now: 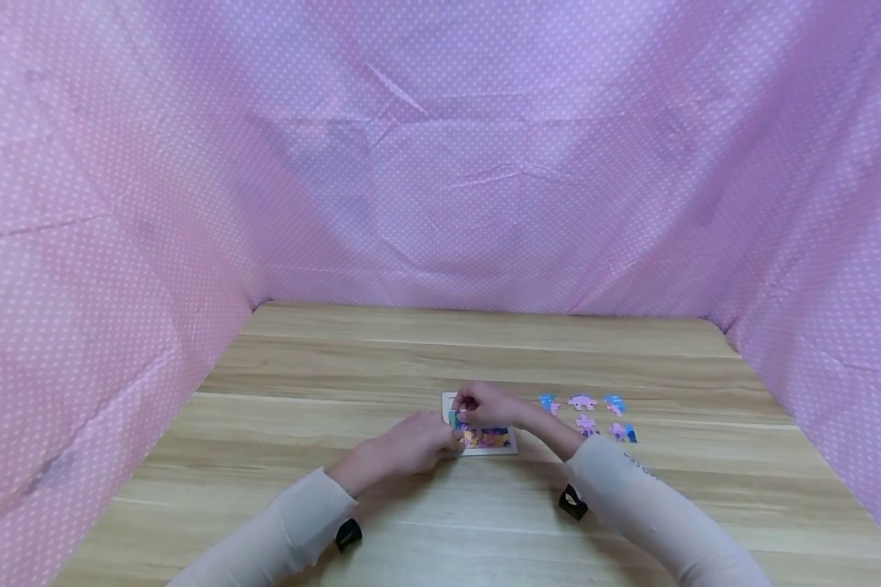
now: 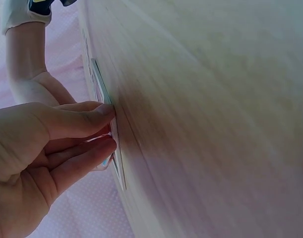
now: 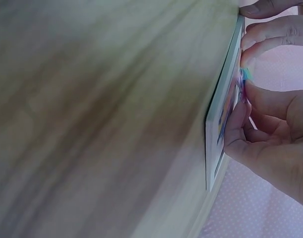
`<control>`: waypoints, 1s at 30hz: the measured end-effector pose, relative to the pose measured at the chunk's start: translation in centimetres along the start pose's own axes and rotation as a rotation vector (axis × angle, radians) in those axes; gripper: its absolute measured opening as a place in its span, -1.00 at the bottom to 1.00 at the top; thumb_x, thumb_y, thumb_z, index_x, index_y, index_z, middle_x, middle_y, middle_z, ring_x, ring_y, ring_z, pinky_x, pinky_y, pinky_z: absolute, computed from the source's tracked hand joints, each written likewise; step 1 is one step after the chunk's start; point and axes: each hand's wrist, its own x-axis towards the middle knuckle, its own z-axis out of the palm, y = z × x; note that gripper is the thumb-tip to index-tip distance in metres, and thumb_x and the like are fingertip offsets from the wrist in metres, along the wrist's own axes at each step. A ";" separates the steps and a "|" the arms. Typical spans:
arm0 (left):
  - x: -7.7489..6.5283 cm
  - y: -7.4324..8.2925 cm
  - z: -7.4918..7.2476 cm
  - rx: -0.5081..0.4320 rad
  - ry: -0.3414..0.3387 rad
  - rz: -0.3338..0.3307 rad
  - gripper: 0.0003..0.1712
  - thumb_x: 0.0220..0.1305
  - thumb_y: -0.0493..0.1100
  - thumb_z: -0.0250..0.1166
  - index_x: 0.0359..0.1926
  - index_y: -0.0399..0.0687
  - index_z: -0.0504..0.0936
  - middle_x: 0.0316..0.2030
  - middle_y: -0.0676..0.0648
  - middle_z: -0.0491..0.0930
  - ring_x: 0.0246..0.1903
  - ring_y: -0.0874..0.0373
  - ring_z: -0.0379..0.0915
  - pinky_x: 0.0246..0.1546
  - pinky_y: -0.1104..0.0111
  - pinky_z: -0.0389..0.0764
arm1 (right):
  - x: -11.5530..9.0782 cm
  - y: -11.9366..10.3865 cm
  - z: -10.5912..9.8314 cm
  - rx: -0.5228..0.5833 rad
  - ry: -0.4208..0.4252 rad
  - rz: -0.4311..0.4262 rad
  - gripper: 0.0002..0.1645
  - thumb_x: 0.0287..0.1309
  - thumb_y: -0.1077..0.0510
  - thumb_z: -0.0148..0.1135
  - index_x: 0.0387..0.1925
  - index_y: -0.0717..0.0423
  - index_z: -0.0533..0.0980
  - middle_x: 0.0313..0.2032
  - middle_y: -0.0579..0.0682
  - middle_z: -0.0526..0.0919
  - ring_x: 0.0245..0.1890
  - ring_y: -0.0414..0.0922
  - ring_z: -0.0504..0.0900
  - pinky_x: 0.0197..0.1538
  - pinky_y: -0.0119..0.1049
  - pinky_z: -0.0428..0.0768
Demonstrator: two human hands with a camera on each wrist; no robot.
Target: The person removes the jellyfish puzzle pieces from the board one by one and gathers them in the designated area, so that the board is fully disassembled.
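A white-bordered jigsaw board [image 1: 514, 447] lies on the table, its lower part filled with yellow, orange and purple pieces. My left hand [image 1: 418, 440] is at the board's left side, with thumb and fingertips holding its edge in the left wrist view. Over the board's upper left, my right hand [image 1: 487, 404] pinches a teal and blue puzzle piece [image 3: 247, 74] between thumb and fingers. That piece is tilted at the board's surface, close to the left fingertips. The left hand [image 2: 47, 144] hides much of the board in its own view.
Several loose pink and blue puzzle pieces [image 1: 582, 402] lie in two rows to the right of the board. The wooden table [image 1: 323, 350] is bounded by a pink dotted curtain [image 1: 440, 204] at the back and sides. A black wrist strap [image 1: 573, 502] hangs under the right sleeve.
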 end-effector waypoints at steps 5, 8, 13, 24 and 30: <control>0.0 -0.1 0.0 0.003 -0.009 -0.006 -0.79 0.41 -0.23 0.30 -0.40 0.05 0.75 -0.62 0.17 0.32 -0.59 0.33 0.11 -0.51 0.59 0.15 | -0.1 -0.1 0.1 -0.027 0.015 0.001 -0.94 0.30 0.37 0.20 -0.24 0.34 0.56 -0.38 0.03 0.60 -0.37 -0.27 0.44 -0.25 -0.49 0.46; 0.0 -0.1 0.0 0.008 -0.006 -0.001 -0.82 0.38 -0.24 0.32 -0.36 0.04 0.78 -0.60 0.17 0.37 -0.58 0.33 0.12 -0.51 0.58 0.17 | -0.2 -0.1 0.2 -0.028 0.027 -0.016 -0.94 0.29 0.38 0.19 -0.24 0.35 0.55 -0.37 0.03 0.60 -0.37 -0.28 0.44 -0.24 -0.49 0.47; 0.0 -0.1 0.0 0.017 -0.008 0.002 -0.81 0.39 -0.24 0.31 -0.37 0.04 0.78 -0.60 0.15 0.44 -0.60 0.34 0.13 -0.54 0.59 0.18 | -0.3 0.4 0.2 -0.014 0.085 -0.044 -0.92 0.29 0.40 0.14 -0.21 0.38 0.53 -0.36 0.07 0.61 -0.37 -0.30 0.46 -0.25 -0.51 0.49; 0.2 -0.3 0.0 -0.055 -0.020 -0.013 -0.82 0.33 -0.24 0.38 -0.12 0.03 0.84 -0.37 0.12 0.76 -0.54 0.43 0.28 -0.43 0.66 0.39 | -0.8 1.3 -1.4 0.133 0.059 0.097 -0.91 0.34 0.34 0.22 -0.17 0.33 0.54 -0.27 0.10 0.68 -0.30 -0.23 0.54 -0.22 -0.46 0.53; 0.1 -0.7 -0.3 -0.078 -0.038 -0.042 -0.78 0.25 -0.25 0.43 -0.07 0.00 0.82 -0.18 0.08 0.81 -0.43 0.47 0.45 -0.30 0.62 0.55 | -1.2 1.7 -2.1 0.196 0.053 0.069 -0.83 0.36 0.30 0.24 -0.11 0.37 0.56 -0.29 0.09 0.68 -0.36 -0.25 0.56 -0.28 -0.36 0.65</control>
